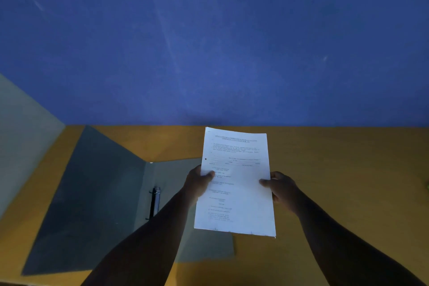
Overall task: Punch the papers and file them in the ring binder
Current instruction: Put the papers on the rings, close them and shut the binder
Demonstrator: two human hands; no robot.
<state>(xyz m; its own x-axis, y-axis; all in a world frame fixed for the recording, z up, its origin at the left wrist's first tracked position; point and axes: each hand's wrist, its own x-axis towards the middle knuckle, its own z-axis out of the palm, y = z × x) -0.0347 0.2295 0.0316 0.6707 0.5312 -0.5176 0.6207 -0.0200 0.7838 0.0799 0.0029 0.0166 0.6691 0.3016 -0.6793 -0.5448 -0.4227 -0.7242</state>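
I hold a stack of white printed papers (236,193) upright above the desk, text facing me. My left hand (198,183) pinches its left edge and my right hand (282,188) grips its right edge. A punched hole shows as a dark dot near the left margin. Below and to the left lies the grey ring binder (92,193), spread open flat, with its metal ring mechanism (155,202) along the spine. The papers cover part of the binder's right flap. No punch is visible.
The yellow-brown desk (336,158) runs up to a blue wall (209,42) at the back. A grey panel (21,134) stands at the far left. A small green thing (427,184) peeks in at the right edge.
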